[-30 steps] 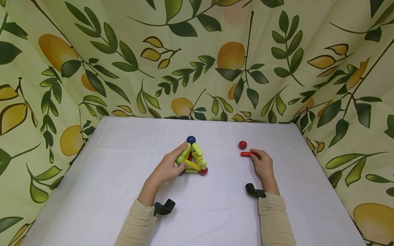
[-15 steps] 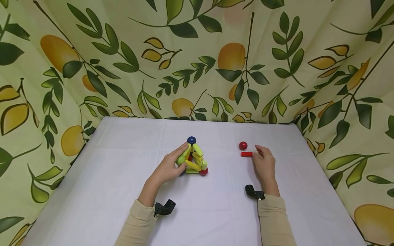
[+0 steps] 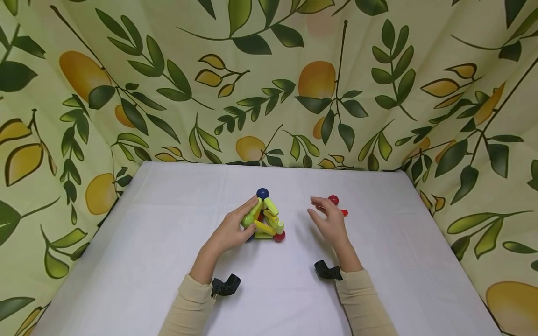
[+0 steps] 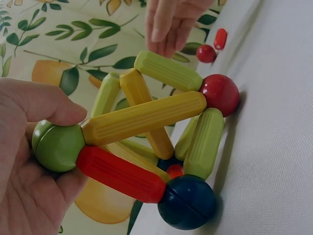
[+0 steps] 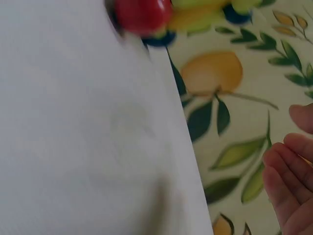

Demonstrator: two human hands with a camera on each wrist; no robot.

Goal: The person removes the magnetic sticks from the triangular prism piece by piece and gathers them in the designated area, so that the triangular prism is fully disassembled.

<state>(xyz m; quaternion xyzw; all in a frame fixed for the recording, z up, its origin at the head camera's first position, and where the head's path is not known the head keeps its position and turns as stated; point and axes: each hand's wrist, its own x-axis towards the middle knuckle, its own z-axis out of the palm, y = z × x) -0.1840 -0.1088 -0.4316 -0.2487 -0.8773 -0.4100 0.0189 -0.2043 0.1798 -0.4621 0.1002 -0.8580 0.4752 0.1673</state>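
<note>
A person in tan sleeves (image 3: 189, 298) works bare-handed at a counter (image 3: 290, 294) spread with white cloth. The left hand (image 3: 229, 231) has not shifted, its grip held around a glossy light-green ball (image 4: 57, 149), one corner of an open frame (image 4: 146, 116) of yellow, lime-green and red ribbed rods, plastic by the look of them, standing near the middle of the counter. The right hand (image 3: 332, 224), at a loose red rod (image 3: 345, 213) half a second earlier, has swung left toward the frame; its grip is released, thumb and fingers parted, nothing carried. The rod's end shows past that hand, a shiny loose red ball (image 3: 333, 199) just beyond it, both well apart from the frame. The move appears to leave the build unchanged, two pieces unattached and the right hand free. Behind hangs a leaf-and-fruit-print fabric curtain (image 3: 252, 102).
</note>
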